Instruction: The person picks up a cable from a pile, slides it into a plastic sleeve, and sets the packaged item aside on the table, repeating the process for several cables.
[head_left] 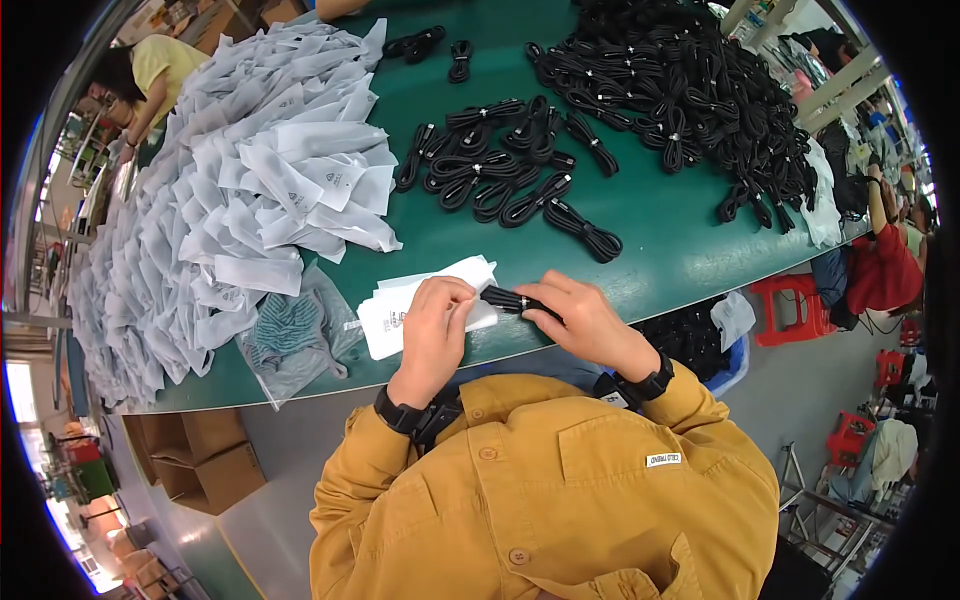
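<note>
Close to the table's front edge, my right hand (592, 325) grips a coiled black cable (507, 299) between thumb and fingers. The coil's left end points at a small stack of flat white pouches (382, 330). My left hand (434, 325) is closed in a pinch on the right side of the top pouch, at the cable's tip. Whether the tip is inside the pouch is hard to see. Beyond my hands lies a loose group of tied black cables (490, 170) on the green table (660, 235).
A large heap of filled whitish pouches (240, 170) covers the table's left. A clear bag holding a teal knitted item (290, 330) lies before it. A big pile of black cables (690, 90) is at the far right. Below stand a cardboard box (210, 465) and red stool (790, 310).
</note>
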